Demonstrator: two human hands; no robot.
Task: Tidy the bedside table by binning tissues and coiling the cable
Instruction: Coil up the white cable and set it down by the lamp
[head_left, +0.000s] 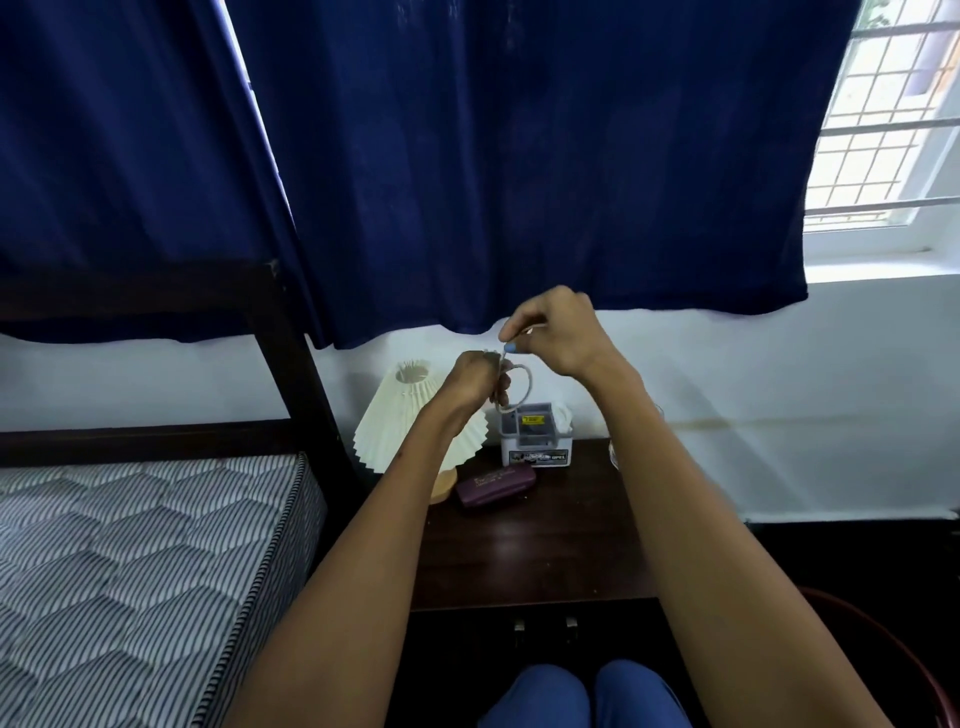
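Both forearms reach out over the dark bedside table (545, 545). Above it, the left hand (470, 382) grips a coiled loop of white cable (519, 389), its fingers curled round the coil. Just above and beside it, the right hand (553, 330) pinches the cable's free end.

Two hands (470, 382), one cable (519, 387), one lamp (400, 421)

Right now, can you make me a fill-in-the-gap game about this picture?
1. Both hands hold a pale ____ above the bedside table.
2. The pleated lamp stands nearest the ____.
3. The curtain is dark ____.
4. The purple case lies in front of the small white ____.

Missing words: cable; bed; blue; box
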